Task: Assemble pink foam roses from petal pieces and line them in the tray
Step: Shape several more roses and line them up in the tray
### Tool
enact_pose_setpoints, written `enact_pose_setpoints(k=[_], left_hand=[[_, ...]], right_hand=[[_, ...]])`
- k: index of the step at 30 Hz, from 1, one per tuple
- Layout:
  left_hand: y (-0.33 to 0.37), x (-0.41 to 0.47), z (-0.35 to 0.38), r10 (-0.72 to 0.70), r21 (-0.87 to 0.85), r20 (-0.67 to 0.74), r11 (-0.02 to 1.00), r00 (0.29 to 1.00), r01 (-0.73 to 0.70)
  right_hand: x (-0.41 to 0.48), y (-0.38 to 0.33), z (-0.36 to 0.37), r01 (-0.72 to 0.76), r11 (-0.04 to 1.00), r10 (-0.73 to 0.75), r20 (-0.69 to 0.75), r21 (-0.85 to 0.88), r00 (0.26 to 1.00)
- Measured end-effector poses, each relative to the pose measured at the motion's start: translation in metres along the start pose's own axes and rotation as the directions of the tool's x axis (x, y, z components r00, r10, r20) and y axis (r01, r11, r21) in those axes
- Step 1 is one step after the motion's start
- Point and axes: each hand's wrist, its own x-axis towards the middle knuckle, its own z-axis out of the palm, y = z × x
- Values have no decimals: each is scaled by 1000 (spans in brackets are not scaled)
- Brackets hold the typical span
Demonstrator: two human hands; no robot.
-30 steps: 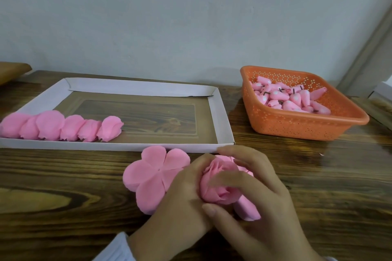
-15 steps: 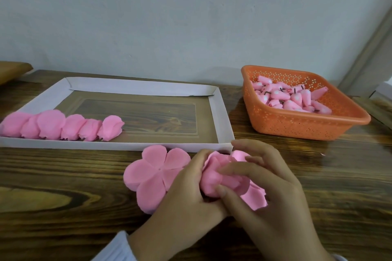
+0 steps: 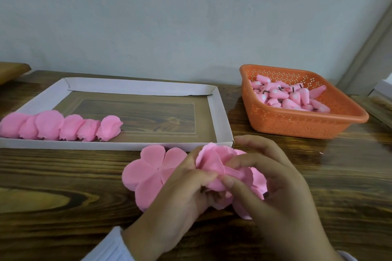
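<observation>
My left hand [image 3: 180, 201] comes in from the near edge, fingers curled up, its grip pinching the half-made foam rose [image 3: 214, 161] from the left. My right hand [image 3: 282, 201] arches over from the right, thumb and forefinger pinching a petal against the same rose, just above the table [image 3: 63, 176]. A flat five-petal piece [image 3: 148, 171] lies on the table beside my left knuckles, partly hidden under them. Just beyond, the white tray [image 3: 218, 116] holds a row of finished roses [image 3: 63, 126] along its near left edge. Far right, an orange basket [image 3: 297, 127] holds pink buds [image 3: 284, 97].
</observation>
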Motion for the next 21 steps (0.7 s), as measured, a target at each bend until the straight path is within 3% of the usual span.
enact_pose_setpoints(k=[8,17,21], left_hand=[[-2,-7,0,5,22,-42,1000,999,-4],[-5,-5,-2,-20,-4,-59,1000,998,20],[-5,-5,-2,-21,55,-54,998,998,24]], right_hand=[[-1,-3,0,-9,995,5,38,104,999],[0,-9,-4,119,984,-137,140,129,981],[-1,-4,-3,80,990,-90,89,113,992]])
